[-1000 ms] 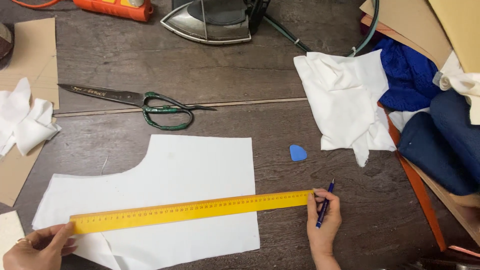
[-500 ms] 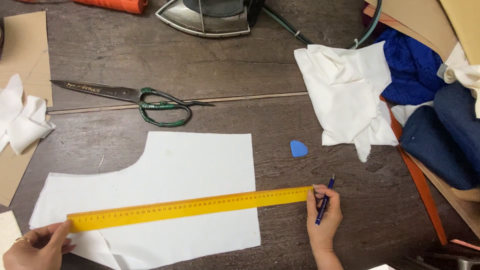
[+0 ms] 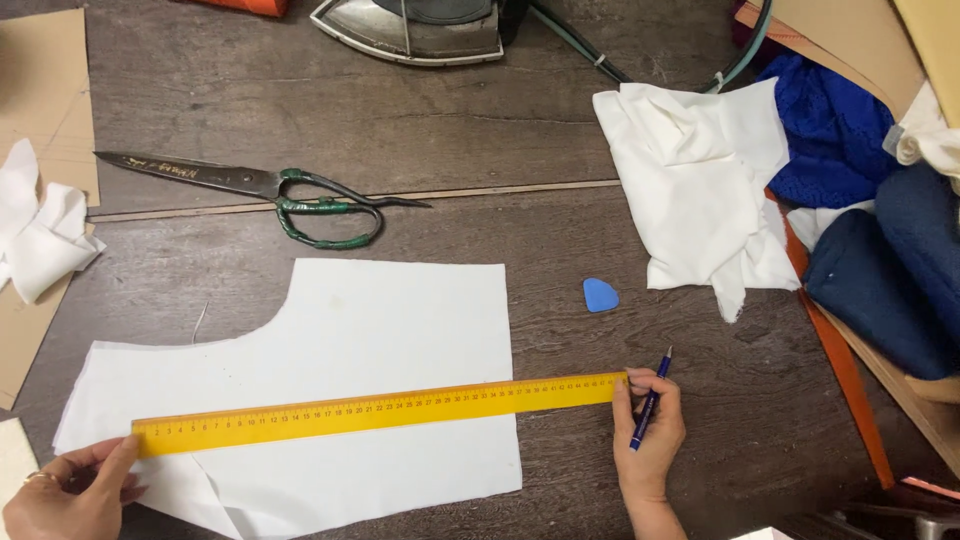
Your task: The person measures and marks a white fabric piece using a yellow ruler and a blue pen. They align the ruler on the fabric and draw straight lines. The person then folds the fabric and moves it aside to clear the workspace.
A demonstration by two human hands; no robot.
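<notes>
A long yellow ruler (image 3: 380, 412) is laid flat across a cut white cloth piece (image 3: 380, 340) on the dark table (image 3: 500, 130). Its left end is pressed down by the left hand (image 3: 70, 490), fingers spread. Its right end is touched by the right hand (image 3: 650, 435), closed around a blue pen (image 3: 649, 412). No drawn line can be seen on the cloth yet. No boxes or bowls are seen

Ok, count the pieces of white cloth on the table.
3: the cut white panel under the yellow ruler, a crumpled piece at the left edge, a bunched piece upper right. More may be hidden.
</notes>
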